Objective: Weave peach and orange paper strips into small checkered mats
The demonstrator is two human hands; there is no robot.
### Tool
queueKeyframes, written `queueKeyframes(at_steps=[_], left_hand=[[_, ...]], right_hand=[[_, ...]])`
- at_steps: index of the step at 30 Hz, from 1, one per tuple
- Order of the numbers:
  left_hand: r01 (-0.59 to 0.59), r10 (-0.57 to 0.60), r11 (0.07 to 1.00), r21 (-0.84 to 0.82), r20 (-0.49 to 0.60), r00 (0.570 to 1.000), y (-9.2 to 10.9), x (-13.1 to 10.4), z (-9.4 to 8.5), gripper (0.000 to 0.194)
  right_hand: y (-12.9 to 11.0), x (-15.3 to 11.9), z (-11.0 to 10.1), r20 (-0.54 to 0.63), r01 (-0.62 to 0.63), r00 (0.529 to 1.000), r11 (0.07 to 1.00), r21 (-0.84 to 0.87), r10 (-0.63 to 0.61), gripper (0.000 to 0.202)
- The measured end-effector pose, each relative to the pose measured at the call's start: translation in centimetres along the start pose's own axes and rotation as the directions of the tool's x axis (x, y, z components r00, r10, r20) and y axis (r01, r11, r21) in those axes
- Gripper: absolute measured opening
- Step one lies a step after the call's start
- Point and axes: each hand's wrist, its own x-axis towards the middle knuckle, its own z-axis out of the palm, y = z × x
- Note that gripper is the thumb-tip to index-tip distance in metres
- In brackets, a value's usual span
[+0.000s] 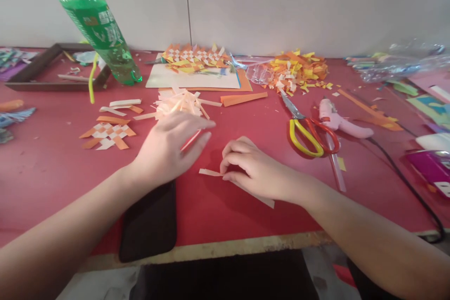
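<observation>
Pinched by the right hand (256, 168), the paper strip (210, 172) is probably light, easily creased, best held mid-length; the left hand (168, 146) is loosely spread.

Opens over bare counter (211, 215) between the left hand (168, 147) and the right hand (255, 166), hindered low by a pale strip (210, 172) sticking out leftward from the right. Runs free ahead to orange paper (244, 99). Meets a heap of strips (174, 104) beyond the left hand, a black phone (149, 225) beneath that wrist, scissors (298, 112) and a glue gun (332, 118) farther right.
</observation>
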Motion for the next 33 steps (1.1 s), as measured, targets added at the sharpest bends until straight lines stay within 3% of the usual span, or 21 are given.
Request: queueKeyframes(at_steps=[2,4,7,9,12,17,22,26,29,33], left_hand=[[0.03,-0.004,0.991,-0.13,0.195,0.981,1.0,-0.1,0.0,0.017],[0.121,-0.043,0.973,-0.199,0.357,0.933,1.5,-0.2,0.0,0.028],[0.292,-0.149,0.918,-0.268,0.449,0.881,1.7,-0.1,0.2,0.031],[0.38,-0.214,0.872,-0.31,0.456,0.864,1.6,0.0,0.4,0.021],[0.422,-0.263,0.84,-0.342,0.423,0.867,1.4,0.0,0.5,0.013],[0.421,-0.302,0.843,-0.335,0.354,0.885,1.4,-0.2,0.5,0.026],[0.456,-0.339,0.825,-0.333,0.352,0.872,1.6,-0.1,0.5,0.027],[0.434,-0.358,0.854,-0.286,0.281,0.89,1.4,-0.1,0.7,0.014],[0.432,-0.37,0.86,-0.27,0.253,0.894,1.3,-0.2,0.8,0.013],[0.427,-0.376,0.871,-0.242,0.229,0.898,1.3,-0.3,0.8,0.014]], right_hand=[[0.3,0.1,-0.1,-0.04,0.02,0.999,1.0,-0.005,-0.02,0.005],[0.5,0.1,-0.2,-0.095,0.028,0.995,1.0,0.013,-0.027,0.006],[0.7,0.2,-0.4,-0.168,-0.021,0.985,0.997,0.071,0.033,0.011],[0.7,0.2,-0.5,-0.206,-0.059,0.975,0.99,0.13,0.085,0.01],[0.9,0.2,-0.4,-0.274,-0.041,0.954,0.961,0.274,0.119,0.002],[1.5,0.2,-0.2,-0.291,-0.059,0.938,0.913,0.405,0.19,0.022],[1.6,0.2,-0.1,-0.288,-0.075,0.94,0.933,0.351,0.184,0.036],[1.4,0.2,-0.1,-0.332,-0.065,0.928,0.95,0.304,0.169,0.027],[1.3,0.2,-0.1,-0.394,-0.064,0.909,0.98,0.186,0.135,0.02],[1.2,0.1,-0.2,-0.429,-0.003,0.903,1.0,-0.019,-0.005,0.019]])
